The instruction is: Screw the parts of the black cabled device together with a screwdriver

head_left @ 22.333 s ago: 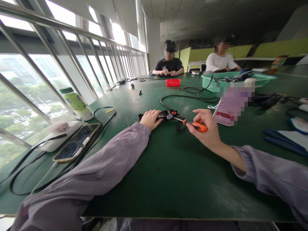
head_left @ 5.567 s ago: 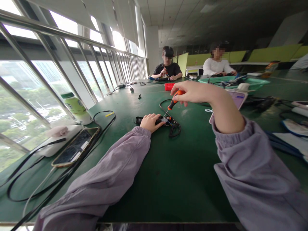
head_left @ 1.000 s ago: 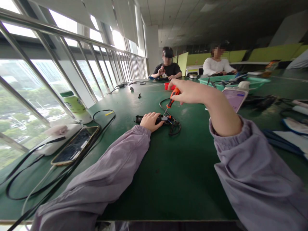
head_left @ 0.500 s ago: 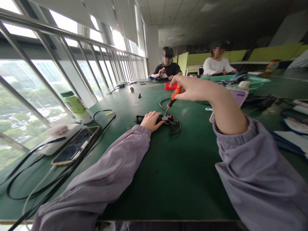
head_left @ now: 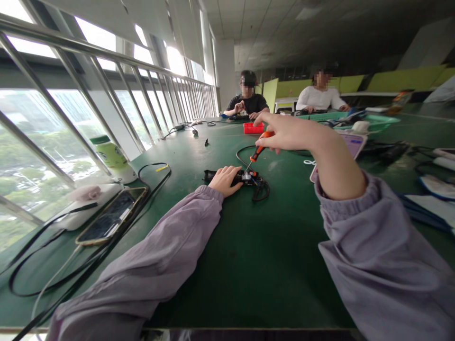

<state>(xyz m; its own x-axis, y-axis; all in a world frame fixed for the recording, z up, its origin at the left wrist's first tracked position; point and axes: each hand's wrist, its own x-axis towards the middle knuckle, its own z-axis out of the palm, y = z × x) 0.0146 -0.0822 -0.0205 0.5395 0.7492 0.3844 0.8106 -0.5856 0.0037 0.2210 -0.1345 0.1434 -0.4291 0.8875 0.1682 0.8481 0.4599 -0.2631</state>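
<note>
A black device with exposed parts and wires lies on the green table, an orange piece near its right end. My left hand is closed over its black body and presses it to the table. My right hand grips an orange-and-black screwdriver from above. The screwdriver is tilted, its shaft slanting down to the left. Its tip meets the grey part of the device; the exact contact point is too small to make out. A black cable loops out at the device's right end.
A red box and a green basket stand farther back. A propped phone is behind my right wrist. At left are a phone, a bottle, cables and a railing. Two people sit across the table.
Over the last second my left hand and the device have shifted slightly right. The screwdriver stays on the device. Much earlier, my right hand held it low, nearly level, from the right.
</note>
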